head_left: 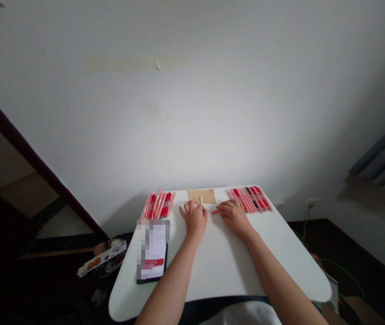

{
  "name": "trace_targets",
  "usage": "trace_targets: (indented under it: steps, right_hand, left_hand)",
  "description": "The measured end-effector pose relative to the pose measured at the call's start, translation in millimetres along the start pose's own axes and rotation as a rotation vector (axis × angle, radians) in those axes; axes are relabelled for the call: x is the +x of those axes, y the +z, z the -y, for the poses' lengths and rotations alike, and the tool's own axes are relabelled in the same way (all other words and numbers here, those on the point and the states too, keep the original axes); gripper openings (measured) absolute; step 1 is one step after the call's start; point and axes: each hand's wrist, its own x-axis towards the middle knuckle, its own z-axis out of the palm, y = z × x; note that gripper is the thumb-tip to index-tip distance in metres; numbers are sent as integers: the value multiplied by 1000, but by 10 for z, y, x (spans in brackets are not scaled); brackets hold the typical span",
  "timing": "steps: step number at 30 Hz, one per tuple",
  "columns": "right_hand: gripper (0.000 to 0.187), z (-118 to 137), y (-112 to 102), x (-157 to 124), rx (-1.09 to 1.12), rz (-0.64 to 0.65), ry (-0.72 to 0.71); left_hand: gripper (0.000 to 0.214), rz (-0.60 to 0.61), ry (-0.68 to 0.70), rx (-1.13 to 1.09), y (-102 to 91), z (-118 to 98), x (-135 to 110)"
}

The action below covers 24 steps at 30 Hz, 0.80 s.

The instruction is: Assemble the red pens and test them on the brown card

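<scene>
My left hand (195,219) is over the middle of the white table, thumb and forefinger pinched and the other fingers spread. A small white stick-like piece (201,199) rises from that pinch; its lower part is hidden by the fingers. To the right, my right hand (235,217) has its fingers closed on a pink pen part (215,211), whose end points left toward my left hand. The two hands are apart. Just beyond them lies a tan piece of paper or card (208,196).
Pink and red pens (158,205) lie in a group at the table's far left. Another row of pens (250,199), one darker, lies far right. A phone-like device (155,253), partly blurred, rests near the left edge of the white table (222,271). The wall (212,113) stands behind.
</scene>
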Motion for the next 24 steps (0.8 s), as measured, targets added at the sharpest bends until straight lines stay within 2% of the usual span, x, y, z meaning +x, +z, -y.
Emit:
trace_targets:
  steps: [16,24]
  right_hand:
    - [31,-21,21,-4,-14,9,16]
    - [30,-18,22,3,-4,5,12]
  left_hand:
    - [7,-111,-16,-14,-16,16,26]
    - [8,-109,1,25,-5,21,33]
